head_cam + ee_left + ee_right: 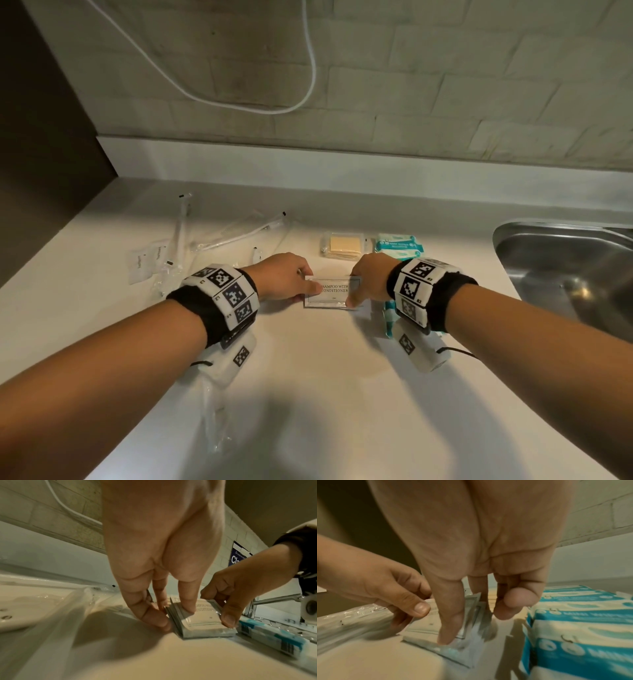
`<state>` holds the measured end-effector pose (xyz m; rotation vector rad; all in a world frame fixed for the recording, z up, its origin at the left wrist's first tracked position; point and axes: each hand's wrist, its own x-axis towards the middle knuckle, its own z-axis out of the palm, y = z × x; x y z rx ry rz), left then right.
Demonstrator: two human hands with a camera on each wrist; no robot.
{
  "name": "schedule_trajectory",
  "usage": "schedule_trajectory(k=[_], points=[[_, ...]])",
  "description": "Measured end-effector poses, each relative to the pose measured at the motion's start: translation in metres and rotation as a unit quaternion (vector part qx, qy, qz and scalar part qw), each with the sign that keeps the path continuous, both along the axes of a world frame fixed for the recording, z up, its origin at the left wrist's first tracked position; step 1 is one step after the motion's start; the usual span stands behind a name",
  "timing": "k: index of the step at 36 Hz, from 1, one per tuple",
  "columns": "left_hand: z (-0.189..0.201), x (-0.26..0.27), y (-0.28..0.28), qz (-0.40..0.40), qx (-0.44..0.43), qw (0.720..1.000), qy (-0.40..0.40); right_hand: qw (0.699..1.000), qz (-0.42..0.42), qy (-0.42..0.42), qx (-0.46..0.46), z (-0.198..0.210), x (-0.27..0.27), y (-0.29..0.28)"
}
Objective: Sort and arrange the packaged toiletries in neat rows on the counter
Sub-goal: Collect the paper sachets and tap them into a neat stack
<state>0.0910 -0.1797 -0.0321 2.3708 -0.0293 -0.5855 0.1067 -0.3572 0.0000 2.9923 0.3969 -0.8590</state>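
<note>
So there's a little stack of sachets (331, 292), the top one reading "shampoo with conditioner", sitting flat on the table (308, 394) right in the middle, between both hands. The left hand (281, 277) has it from the left end: thumb pressed down on top over the print, the other fingers (154, 616) curled against the left edge of the stack down at the table. The right hand (368, 279) has the right end, thumb tip on the near right corner and the rest of its fingers (503, 609) curled over the far right edge. From the left wrist view you can see it's several thin packets, edges not quite lined up, squeezed between the two hands.

Just right of the stack, partly under the right wrist, are blue and white wipes packs (580, 628), with more wipes (399, 245) further back. Next to those, behind the stack, is a clear bag with something pale yellow (344, 247) in it. Off to the left there are toothbrushes (239, 229) in clear wrappers lying at loose angles, plus a couple of small white packets (145, 262).

Far right is a steel sink (565, 267). Behind it all is a brick wall (445, 85) with a white cable (239, 102) looping down it. Both wrists have bands with black and white square markers.
</note>
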Motion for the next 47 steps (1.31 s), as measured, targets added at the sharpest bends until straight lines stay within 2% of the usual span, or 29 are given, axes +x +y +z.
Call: schedule_trajectory(k=[4,12,17,26,34,47], points=[[0.000,0.003,-0.004,-0.004,0.023,0.999,-0.025,1.000,-0.004,-0.028,-0.003,-0.003,0.000,0.002],[0.002,0.001,-0.005,0.038,-0.054,0.998,-0.005,0.997,0.030,-0.072,0.004,-0.002,-0.009,0.003],[0.007,-0.001,0.000,-0.051,0.063,0.995,-0.052,0.995,0.056,-0.086,-0.001,0.005,-0.013,0.002],[0.008,0.005,-0.018,-0.148,0.182,0.969,-0.077,0.989,0.107,-0.083,-0.060,0.001,-0.012,0.016],[0.006,0.010,-0.028,-0.163,0.193,0.961,-0.115,0.993,0.087,-0.073,-0.044,-0.013,-0.003,0.016],[0.006,0.020,-0.028,-0.131,0.184,0.968,-0.111,0.996,0.059,-0.063,-0.036,-0.020,0.015,0.012]])
